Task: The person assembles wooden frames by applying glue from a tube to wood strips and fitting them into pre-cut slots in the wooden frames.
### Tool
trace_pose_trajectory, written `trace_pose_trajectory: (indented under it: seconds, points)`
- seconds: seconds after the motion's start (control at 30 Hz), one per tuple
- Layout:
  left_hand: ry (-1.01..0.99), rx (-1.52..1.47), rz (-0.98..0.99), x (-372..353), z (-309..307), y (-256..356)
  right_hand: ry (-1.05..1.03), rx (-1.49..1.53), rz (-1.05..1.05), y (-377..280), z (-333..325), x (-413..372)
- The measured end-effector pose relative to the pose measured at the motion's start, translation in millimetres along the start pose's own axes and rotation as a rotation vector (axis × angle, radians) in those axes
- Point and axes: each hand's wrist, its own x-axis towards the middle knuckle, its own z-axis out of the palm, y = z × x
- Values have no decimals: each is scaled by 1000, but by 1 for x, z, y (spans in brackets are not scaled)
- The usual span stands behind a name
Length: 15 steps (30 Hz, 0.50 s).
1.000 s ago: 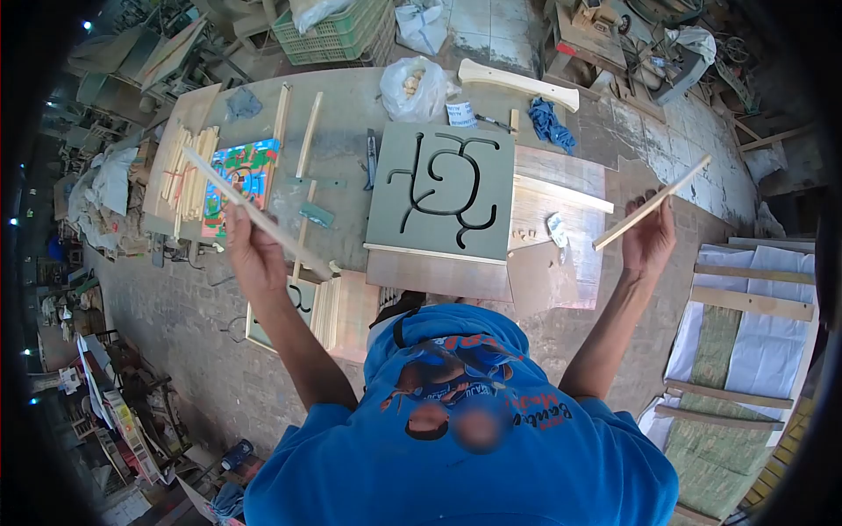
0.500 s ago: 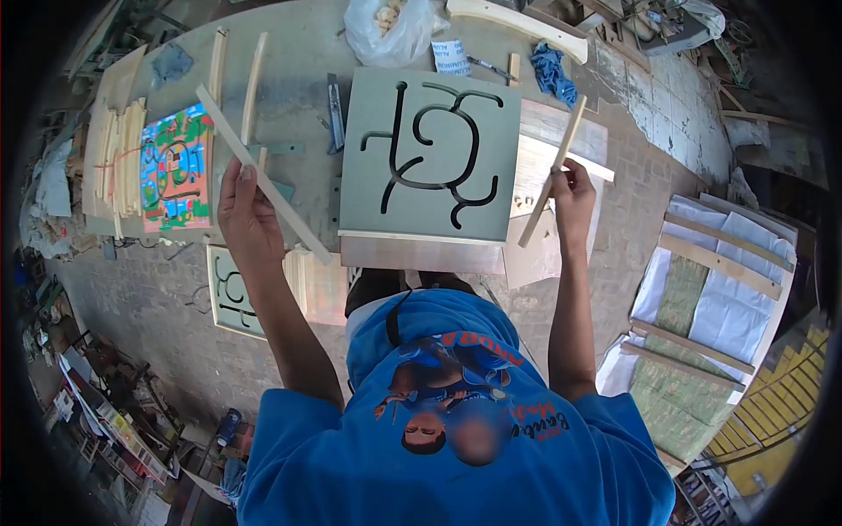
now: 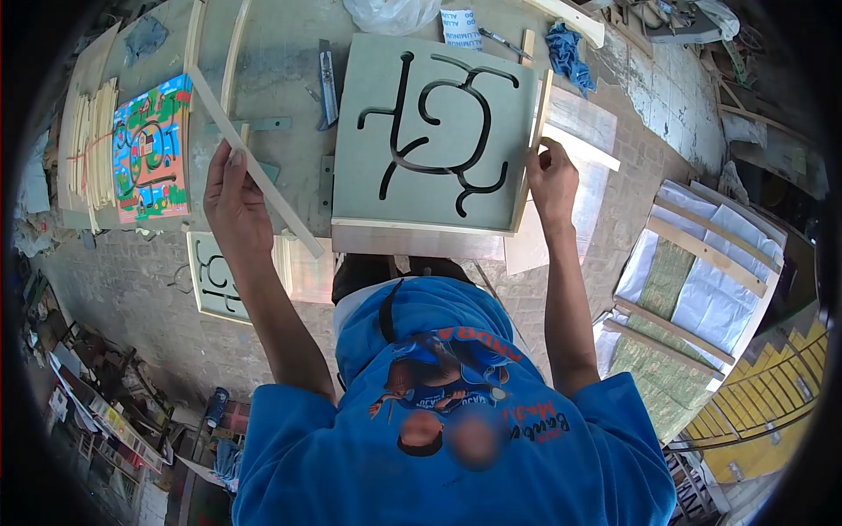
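Observation:
A square grey-green board (image 3: 447, 131) with dark curved grooves lies on the worktable, a thin wooden strip (image 3: 421, 227) along its near edge. Pinched in my right hand (image 3: 554, 180) is another wooden strip (image 3: 542, 114), which lies along the board's right edge. To the left of the board, my left hand (image 3: 237, 197) holds a long flat strip (image 3: 285, 210) slantwise, its fingers closed round the middle.
A colourful patterned board (image 3: 153, 158) and a bundle of strips (image 3: 90, 149) lie at the left. Behind the board are a cutter (image 3: 327, 88), a plastic bag (image 3: 390, 13) and a blue cloth (image 3: 568, 60). A wrapped panel (image 3: 702, 280) stands at the right.
My right hand has moved left and brought its strip from beside the board to the board's right edge. My left hand still holds its strip, slightly further left in view.

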Motion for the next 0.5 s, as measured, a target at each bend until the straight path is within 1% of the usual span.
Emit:
trace_pose_trajectory:
  seconds: [0.1,0.27,0.5]
  points:
    - [-34,-44,-6,2,-5,-2,3,-5,12,-1,2,1]
    - [-16,-52,-4,3,-6,-3,3,-45,-17,1,5,2]
    - [-5,-58,-13,3,-7,-3,-6,-47,20,-2,3,3]
